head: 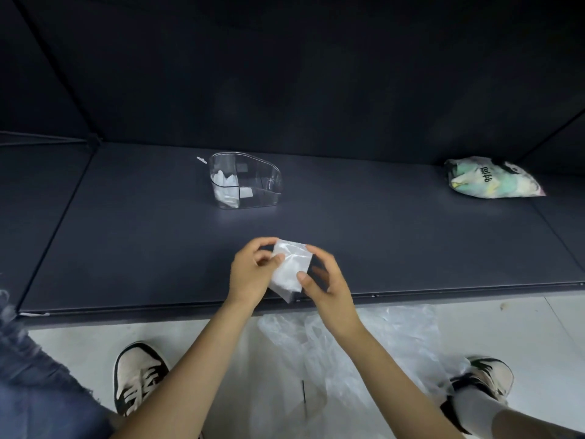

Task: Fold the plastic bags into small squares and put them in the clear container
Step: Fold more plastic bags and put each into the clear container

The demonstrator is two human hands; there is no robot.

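A folded plastic bag (289, 270) is pinched between the fingers of the left hand (250, 275) and right hand (326, 285), above the worktop's (411, 242) near edge; the clear container (245, 180) stands farther off.

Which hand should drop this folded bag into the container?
Probably the left hand: the container sits ahead and left of the folded bag, on its side. The right hand would reach across.

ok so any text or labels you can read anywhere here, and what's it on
Printed bag at the far right of the dark table: a few dark characters, seen sideways and too blurred to read.
Clear container, folded plastic bag in the hands, shoes: no readable text.
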